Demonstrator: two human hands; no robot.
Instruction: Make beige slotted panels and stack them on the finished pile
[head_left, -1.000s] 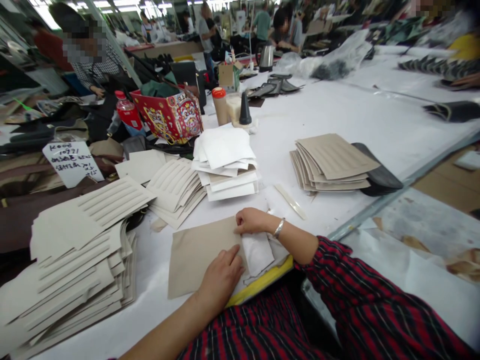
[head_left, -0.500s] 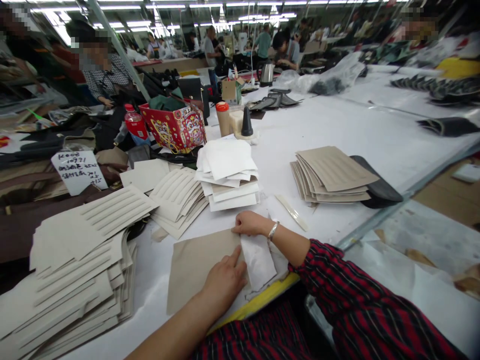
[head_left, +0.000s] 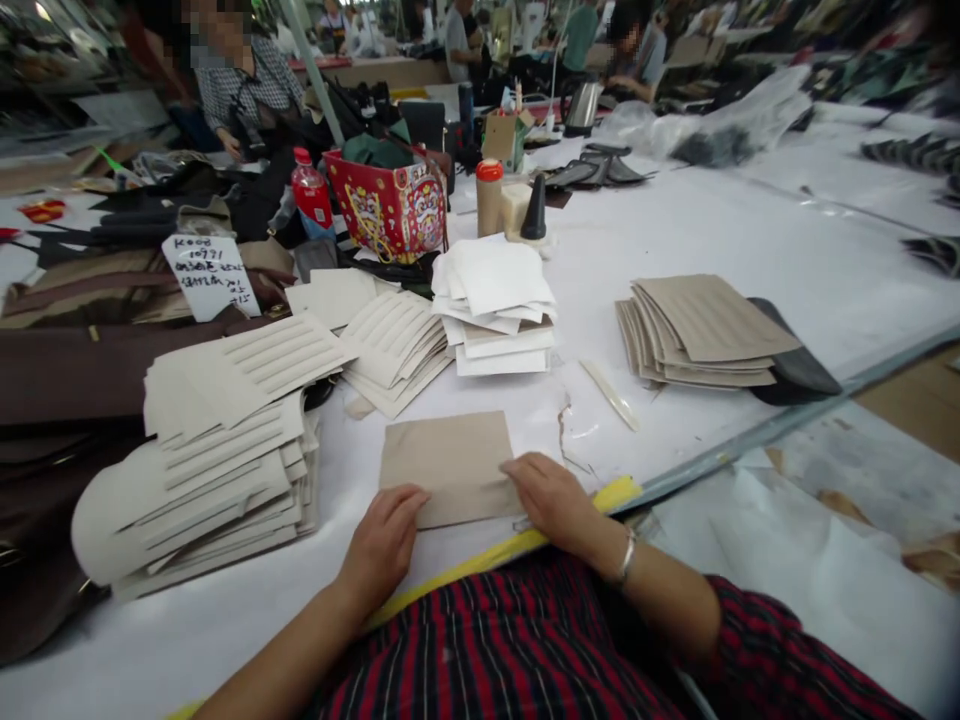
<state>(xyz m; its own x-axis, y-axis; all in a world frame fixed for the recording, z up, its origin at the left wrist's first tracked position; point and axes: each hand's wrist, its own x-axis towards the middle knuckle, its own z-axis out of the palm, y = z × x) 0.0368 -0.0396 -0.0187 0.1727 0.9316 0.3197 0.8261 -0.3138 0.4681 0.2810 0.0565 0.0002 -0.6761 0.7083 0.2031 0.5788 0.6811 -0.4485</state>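
Observation:
A flat beige sheet (head_left: 448,450) lies on the white table directly in front of me. My left hand (head_left: 386,535) pinches its near left corner between thumb and fingers. On the other side, my right hand (head_left: 551,500), with a silver bracelet at the wrist, has its fingers closed on the right edge. Just beyond the sheet stands a stack of white paper pieces (head_left: 499,290). To the right of that stack, a slim cream-coloured flat tool (head_left: 609,395) rests on the table.
Ribbed beige panels are piled at the left (head_left: 225,480) and in the centre-left (head_left: 397,340). Another ribbed stack (head_left: 697,320) sits at right on a black piece (head_left: 799,360). Behind are a red patterned box (head_left: 386,205), a bottle (head_left: 311,195) and a black cone (head_left: 535,210). Yellow tape (head_left: 517,545) marks the near edge.
My left hand has gone from the sheet's surface to its near left corner. The right hand has come nearer, onto the right edge. White paper beside the sheet no longer shows. The view has shifted.

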